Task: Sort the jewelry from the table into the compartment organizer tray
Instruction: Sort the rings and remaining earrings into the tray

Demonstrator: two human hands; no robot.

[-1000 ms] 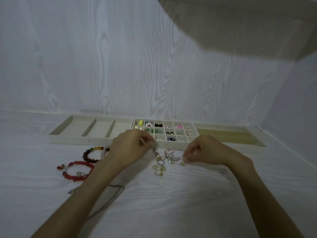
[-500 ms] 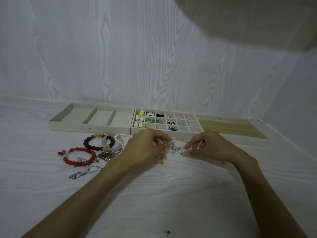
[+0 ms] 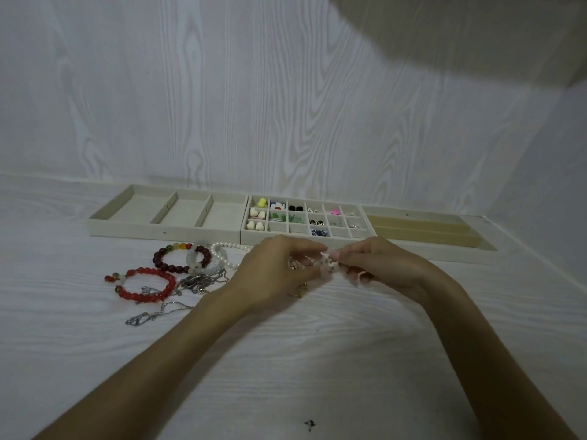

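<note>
White wood-grain worktop [image 3: 317, 360]; small dark speck [image 3: 309, 424] near its front edge. Back wall [image 3: 222, 90] in the same pale wood-grain, meeting a plainer side wall [image 3: 552, 173] at right. Dim, bluish light; beige overhang [image 3: 476, 36] upper right.

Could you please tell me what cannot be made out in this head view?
- The small piece between the left hand and right hand: blurred and covered by fingers.
- Rings on the table: mostly hidden under the left hand.
- Items in the small-compartment tray: too small to identify.
- Pearl strand: its right end is hidden behind the left hand.
</note>
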